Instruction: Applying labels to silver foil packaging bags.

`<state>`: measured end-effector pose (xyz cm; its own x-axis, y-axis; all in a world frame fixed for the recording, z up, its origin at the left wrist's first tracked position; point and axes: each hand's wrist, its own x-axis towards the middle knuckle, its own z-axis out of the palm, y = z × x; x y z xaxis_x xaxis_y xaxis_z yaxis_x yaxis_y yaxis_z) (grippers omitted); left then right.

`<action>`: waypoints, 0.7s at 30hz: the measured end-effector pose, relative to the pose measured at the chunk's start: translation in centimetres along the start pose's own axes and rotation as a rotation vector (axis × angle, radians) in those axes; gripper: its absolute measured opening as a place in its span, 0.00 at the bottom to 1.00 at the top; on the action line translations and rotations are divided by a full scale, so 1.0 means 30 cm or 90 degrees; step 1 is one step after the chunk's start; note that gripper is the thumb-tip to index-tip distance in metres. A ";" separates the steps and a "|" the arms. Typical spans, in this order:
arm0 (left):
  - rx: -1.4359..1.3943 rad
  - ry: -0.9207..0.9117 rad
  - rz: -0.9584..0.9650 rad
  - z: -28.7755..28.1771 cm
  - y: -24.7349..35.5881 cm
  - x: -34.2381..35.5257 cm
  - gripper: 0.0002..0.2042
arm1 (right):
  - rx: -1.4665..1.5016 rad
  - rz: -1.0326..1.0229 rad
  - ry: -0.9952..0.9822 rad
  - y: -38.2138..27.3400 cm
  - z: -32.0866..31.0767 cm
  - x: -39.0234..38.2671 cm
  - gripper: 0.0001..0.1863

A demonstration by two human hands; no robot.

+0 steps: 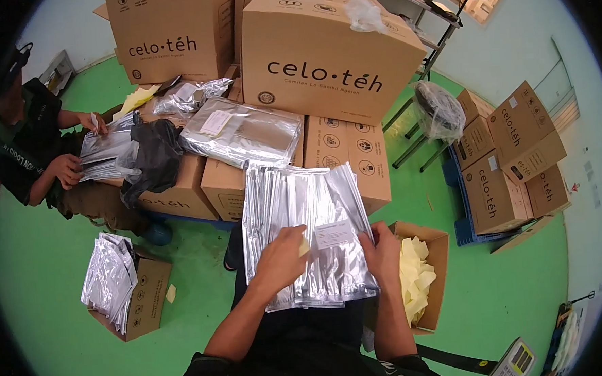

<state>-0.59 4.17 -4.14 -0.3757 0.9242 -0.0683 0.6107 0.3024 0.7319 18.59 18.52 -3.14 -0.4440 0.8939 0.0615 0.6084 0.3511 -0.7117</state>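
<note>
A thick stack of flat silver foil pouches (295,202) rests on my lap, its layered edges fanned toward the left. On the top pouch sits a white printed label (334,234), right of centre. My left hand (281,257) is closed over the stack, left of the label, and a small pale-yellow paper piece (304,246) shows at its fingertips. At the stack's right edge, my right hand (382,252) grips the pouches, thumb on top; its other fingers are partly hidden.
Right of my legs stands a carton of crumpled yellow paper (418,277). An open carton of silver pouches (115,283) is at the left. Large cartons (335,57) and a bundled pouch pack (243,130) lie ahead. A co-worker (40,147) handles pouches at far left.
</note>
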 end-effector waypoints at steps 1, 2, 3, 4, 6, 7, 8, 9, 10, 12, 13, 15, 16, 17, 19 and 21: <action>-0.055 0.070 0.018 -0.017 -0.009 -0.018 0.27 | 0.129 -0.015 0.011 -0.021 -0.016 -0.008 0.13; -0.103 0.079 -0.017 -0.053 0.005 -0.029 0.27 | 0.212 -0.008 -0.007 -0.034 -0.039 -0.012 0.06; -0.101 0.140 -0.017 -0.069 0.011 -0.040 0.29 | 0.324 -0.011 -0.047 -0.057 -0.079 -0.018 0.06; -0.137 0.171 -0.042 -0.086 0.012 -0.048 0.29 | 0.383 -0.014 -0.075 -0.092 -0.117 -0.024 0.06; -0.168 0.211 -0.074 -0.120 -0.012 -0.059 0.29 | 0.446 -0.020 -0.113 -0.164 -0.155 -0.027 0.06; -0.350 0.202 -0.042 -0.139 -0.025 -0.061 0.28 | 0.474 -0.028 -0.147 -0.203 -0.174 -0.028 0.06; -0.531 0.191 -0.007 -0.156 -0.042 -0.066 0.27 | 0.500 -0.036 -0.181 -0.225 -0.180 -0.023 0.07; -0.530 0.196 -0.007 -0.173 -0.066 -0.080 0.27 | 0.501 -0.040 -0.186 -0.235 -0.169 -0.013 0.07; -0.646 0.165 -0.030 -0.183 -0.097 -0.098 0.25 | 0.506 -0.040 -0.203 -0.237 -0.154 -0.003 0.07; -0.789 0.161 -0.053 -0.207 -0.139 -0.138 0.19 | 0.493 -0.054 -0.234 -0.211 -0.107 0.024 0.09; -0.788 0.163 -0.054 -0.219 -0.157 -0.171 0.19 | 0.494 -0.054 -0.237 -0.201 -0.081 0.034 0.09; -0.701 0.303 -0.083 -0.241 -0.203 -0.247 0.18 | 0.466 -0.065 -0.255 -0.192 -0.044 0.044 0.11; -0.665 0.390 -0.097 -0.261 -0.254 -0.300 0.16 | 0.478 -0.048 -0.243 -0.206 -0.026 0.040 0.12; -0.626 0.474 -0.109 -0.289 -0.309 -0.355 0.15 | 0.481 -0.047 -0.251 -0.183 -0.020 0.045 0.12; -0.688 0.630 -0.113 -0.351 -0.455 -0.458 0.13 | 0.484 -0.002 -0.202 -0.090 -0.027 0.056 0.11; -0.770 0.811 -0.218 -0.442 -0.501 -0.541 0.13 | 0.472 0.026 -0.183 -0.049 -0.025 0.049 0.10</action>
<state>-12.90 -18.46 -5.04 -0.9735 -0.0462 -0.2240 -0.1814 -0.4406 0.8792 17.54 19.51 -1.48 -0.6449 0.7594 -0.0862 0.0769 -0.0477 -0.9959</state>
